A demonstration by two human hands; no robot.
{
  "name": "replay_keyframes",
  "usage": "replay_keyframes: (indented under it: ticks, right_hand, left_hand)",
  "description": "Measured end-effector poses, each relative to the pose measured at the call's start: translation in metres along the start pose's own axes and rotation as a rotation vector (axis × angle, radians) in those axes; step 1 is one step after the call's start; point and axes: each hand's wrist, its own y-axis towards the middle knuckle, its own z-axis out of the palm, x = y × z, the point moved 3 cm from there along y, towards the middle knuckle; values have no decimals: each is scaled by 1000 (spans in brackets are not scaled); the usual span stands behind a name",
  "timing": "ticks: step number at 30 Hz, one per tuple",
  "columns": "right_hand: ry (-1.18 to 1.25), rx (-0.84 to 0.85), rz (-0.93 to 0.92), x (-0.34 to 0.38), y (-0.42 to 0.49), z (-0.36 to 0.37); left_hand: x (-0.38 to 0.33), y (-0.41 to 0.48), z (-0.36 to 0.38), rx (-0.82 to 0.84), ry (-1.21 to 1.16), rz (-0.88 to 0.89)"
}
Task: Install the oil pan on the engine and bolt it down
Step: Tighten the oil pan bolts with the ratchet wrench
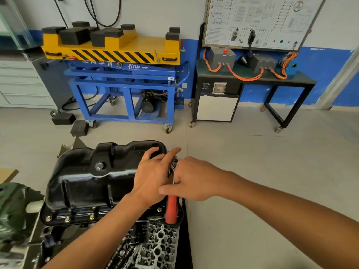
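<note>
Here, head view: work sits lower centre of the frame.
Oil pan (87, 179): one, black, seated on the engine (155, 239), lower left-centre.
Ratchet (172, 208): one, red grip; long axis runs near-to-far, head at the pan's right edge.
Flange bolts (67, 219): four visible along the near edge.
Left hand (153, 171): fingers spread, resting on the pan just left of the ratchet head.
Right hand (196, 177): fingers curled round the shaft; the grip lies just below it, nearer this hand.
</note>
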Motion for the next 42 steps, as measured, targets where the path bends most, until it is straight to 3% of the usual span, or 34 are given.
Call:
replay_keyframes:
  ticks: [5,10,17,19,21,25,33,42]
  right_hand:
    - [-20,-8,8,7,2,6]
    - [22,162,71,-6,-5,-10]
    - [-226,313,186,-31,-11,-45]
    - [-380,249,235,-39,-9,-57]
    - [-530,58,273,-44,-3,-67]
    - [-624,-216,158,-40,17,-69]
    - [-510,-218,-33,-43,33,-54]
    - [-546,-186,29,-46,4,-62]
  left_hand:
    - [0,-1,0,7,4,21]
    - [1,-1,2,-27,-27,12]
    - [0,-2,2,-28,-19,54]
    - [0,-2,2,-19,-16,49]
    - [0,-2,3,-1,-10,41]
    - [2,-2,3,11,-13,39]
    - [5,-5,4,25,-6,68]
    - [0,-1,2,-15,-37,-13]
